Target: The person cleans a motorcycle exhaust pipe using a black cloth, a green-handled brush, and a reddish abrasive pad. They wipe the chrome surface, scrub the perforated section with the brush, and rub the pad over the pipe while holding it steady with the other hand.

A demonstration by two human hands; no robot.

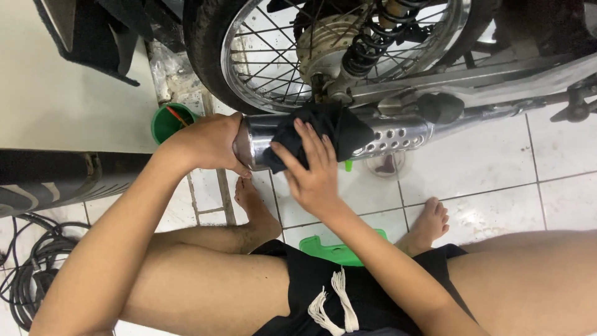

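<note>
A chrome motorcycle exhaust pipe runs across the middle of the head view, below the spoked rear wheel. My left hand cups the rear end of the pipe. My right hand presses a black cloth draped over the top of the pipe, fingers spread on it. The cloth hides part of the pipe's upper surface.
A green cup with a red-tipped tool stands on the floor at left. A green stool sits under me. Black cables coil at the lower left. White floor tiles and a floor drain lie beneath the pipe.
</note>
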